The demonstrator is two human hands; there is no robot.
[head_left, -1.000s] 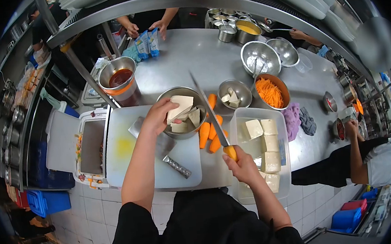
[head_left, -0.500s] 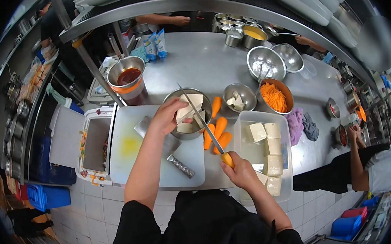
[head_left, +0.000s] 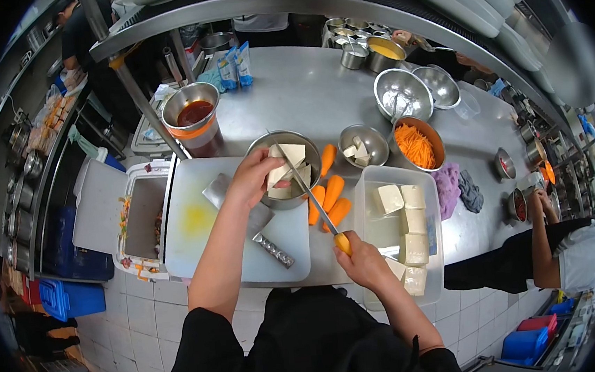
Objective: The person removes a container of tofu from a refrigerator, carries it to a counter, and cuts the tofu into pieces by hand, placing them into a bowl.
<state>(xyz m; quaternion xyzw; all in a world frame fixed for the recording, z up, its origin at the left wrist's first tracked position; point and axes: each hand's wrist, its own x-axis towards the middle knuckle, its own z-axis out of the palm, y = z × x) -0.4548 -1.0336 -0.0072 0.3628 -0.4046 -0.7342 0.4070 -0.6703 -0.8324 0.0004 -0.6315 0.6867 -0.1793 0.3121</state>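
Note:
My left hand [head_left: 249,179] is closed around a white tofu block [head_left: 293,153], holding it over a steel bowl [head_left: 313,140] with more tofu pieces inside. In my right hand [head_left: 363,259] is a long knife [head_left: 317,206], gripped by its yellow handle. Its blade slants up and left across the bowl, lying against the tofu near my left fingers. Beside the bowl rest several peeled carrots [head_left: 335,190]. A clear plastic container [head_left: 376,232] with several tofu blocks [head_left: 414,248] in it stands right of my right hand.
A white cutting board [head_left: 191,254] carries a cleaver [head_left: 262,224]. Farther back are a small bowl [head_left: 379,137] of cut pieces, shredded carrot [head_left: 415,147] in a bowl, and a container of red liquid [head_left: 195,113]. An open bin [head_left: 139,212] stands left; another person [head_left: 555,256] works right.
The knife has slid slightly back toward me and left, its tip now nearer the tofu. My left hand keeps its hold. At the back, a person's outstretched arm is gone from over the table.

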